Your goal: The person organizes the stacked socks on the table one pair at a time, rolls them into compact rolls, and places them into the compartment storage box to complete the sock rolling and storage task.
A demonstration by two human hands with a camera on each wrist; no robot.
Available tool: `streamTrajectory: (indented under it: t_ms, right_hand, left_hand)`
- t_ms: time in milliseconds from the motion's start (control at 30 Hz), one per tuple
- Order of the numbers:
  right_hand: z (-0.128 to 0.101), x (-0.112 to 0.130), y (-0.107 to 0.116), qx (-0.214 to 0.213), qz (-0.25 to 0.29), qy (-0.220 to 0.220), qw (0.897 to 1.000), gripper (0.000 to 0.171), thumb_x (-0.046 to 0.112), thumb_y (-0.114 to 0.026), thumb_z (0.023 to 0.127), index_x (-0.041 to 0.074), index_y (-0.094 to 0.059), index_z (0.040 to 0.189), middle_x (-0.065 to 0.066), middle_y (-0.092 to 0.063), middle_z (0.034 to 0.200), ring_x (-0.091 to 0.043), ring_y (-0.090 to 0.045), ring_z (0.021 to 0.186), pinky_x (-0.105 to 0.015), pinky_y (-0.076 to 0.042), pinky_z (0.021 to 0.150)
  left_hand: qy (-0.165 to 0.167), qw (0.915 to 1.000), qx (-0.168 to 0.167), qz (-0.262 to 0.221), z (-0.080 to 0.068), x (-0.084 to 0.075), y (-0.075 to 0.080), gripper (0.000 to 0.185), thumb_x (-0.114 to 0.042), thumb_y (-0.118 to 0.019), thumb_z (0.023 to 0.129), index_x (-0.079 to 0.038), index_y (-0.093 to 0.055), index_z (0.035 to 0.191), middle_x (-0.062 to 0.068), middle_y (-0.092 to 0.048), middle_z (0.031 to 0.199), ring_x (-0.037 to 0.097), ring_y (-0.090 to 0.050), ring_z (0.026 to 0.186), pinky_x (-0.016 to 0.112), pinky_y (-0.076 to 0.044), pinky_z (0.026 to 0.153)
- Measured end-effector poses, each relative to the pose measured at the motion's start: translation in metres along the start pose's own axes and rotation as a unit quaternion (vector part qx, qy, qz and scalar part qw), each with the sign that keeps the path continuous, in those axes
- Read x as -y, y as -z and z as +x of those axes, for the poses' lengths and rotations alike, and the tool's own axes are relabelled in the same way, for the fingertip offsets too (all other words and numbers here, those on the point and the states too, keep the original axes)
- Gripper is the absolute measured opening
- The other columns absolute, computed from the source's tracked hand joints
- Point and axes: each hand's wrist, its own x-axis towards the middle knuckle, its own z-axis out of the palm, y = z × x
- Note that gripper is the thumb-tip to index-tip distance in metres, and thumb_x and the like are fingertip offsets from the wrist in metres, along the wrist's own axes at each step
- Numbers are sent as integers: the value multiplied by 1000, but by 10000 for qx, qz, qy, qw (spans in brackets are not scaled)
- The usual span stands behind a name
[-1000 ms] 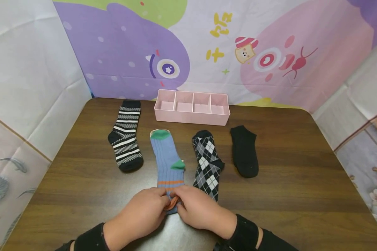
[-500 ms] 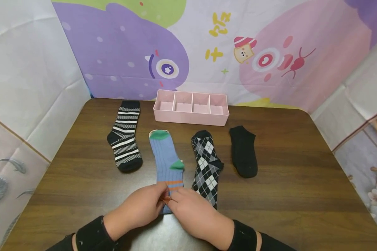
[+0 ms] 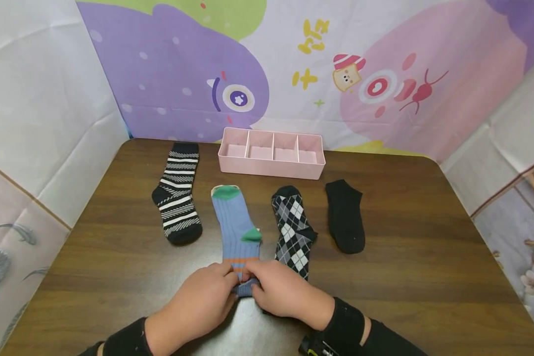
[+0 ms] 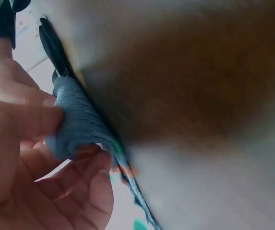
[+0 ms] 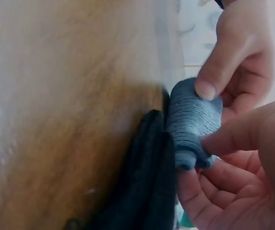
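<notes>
A blue ribbed sock (image 3: 237, 227) with green toe and heel and an orange stripe lies flat on the brown table (image 3: 115, 267). Its near end is rolled into a small bundle (image 4: 77, 122) (image 5: 192, 120). My left hand (image 3: 204, 294) and right hand (image 3: 278, 289) pinch that roll from either side, thumbs and fingers curled round it. The left thumb (image 4: 29, 120) presses the top of the roll. In the right wrist view the roll sits against the dark edge of the argyle sock (image 5: 149, 177).
A black and white striped sock (image 3: 177, 193) lies to the left, an argyle sock (image 3: 293, 227) and a plain black sock (image 3: 345, 215) to the right. A pink tray (image 3: 271, 168) with several compartments stands behind them at the wall. Printed cloth walls surround the table.
The roll has grown and moved away from me along the sock. The orange cuff that showed between my fingers is now wrapped inside, and both hands have shifted forward with it.
</notes>
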Motion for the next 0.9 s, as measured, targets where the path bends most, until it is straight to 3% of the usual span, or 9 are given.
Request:
streamTrajectory:
  t_ms: [100,200,367,500,667,767,900]
  right_hand:
    - [-2,-2,0,-123,0,-25,9999,19,4,-61,98,18,-64,110,6,-67,102,-7,-61,85,-26,-51,75]
    - [-4,1,-4,-465,-689,316,9960,18,7,-65,99,17,-67,114,4,-68,111,-9,-64,98,-27,-53,83]
    - [-8,8,-6,-981,-2116,939,9679,14,11,-71,96,17,-72,109,3,-68,118,-14,-66,104,-32,-54,86]
    - [-7,9,-5,-732,-2586,903,9590,18,20,-74,93,15,-74,111,2,-68,122,-17,-65,108,-35,-54,88]
    - [-3,9,-4,-314,-2719,571,9601,30,21,-72,96,10,-72,124,0,-65,132,-18,-63,113,-33,-52,93]
    - [-1,8,-4,-226,-2592,428,9646,24,19,-67,99,11,-73,121,1,-66,120,-16,-62,104,-31,-52,88]
    - [0,3,-5,-146,-2198,173,9753,21,19,-67,100,8,-70,118,3,-56,96,-12,-55,88,-27,-48,77]
  left_hand:
    - [121,9997,-195,-18,3,0,-3,13,-13,-77,89,-7,-72,100,2,-60,96,22,-63,83,39,-54,70]
    - [362,9988,-192,-252,5,1,-6,12,-7,-73,91,-6,-70,102,3,-65,102,25,-67,89,40,-56,76]
    - [618,9952,-225,-730,11,4,-9,11,1,-64,94,-10,-61,97,3,-66,88,24,-68,83,39,-54,71]
    - [709,9942,-260,-760,15,5,-8,12,2,-65,92,-8,-58,92,4,-58,82,24,-63,72,39,-52,64]
    - [883,9936,-262,-659,17,5,-7,13,0,-70,92,-7,-59,92,3,-50,83,17,-57,65,35,-50,56]
    - [813,9952,-185,-518,15,3,-5,13,-1,-72,91,-6,-62,98,3,-52,84,17,-59,66,33,-50,57]
    - [383,9983,-375,-227,11,0,-2,19,-7,-76,86,-1,-66,100,3,-51,86,18,-58,71,33,-51,61]
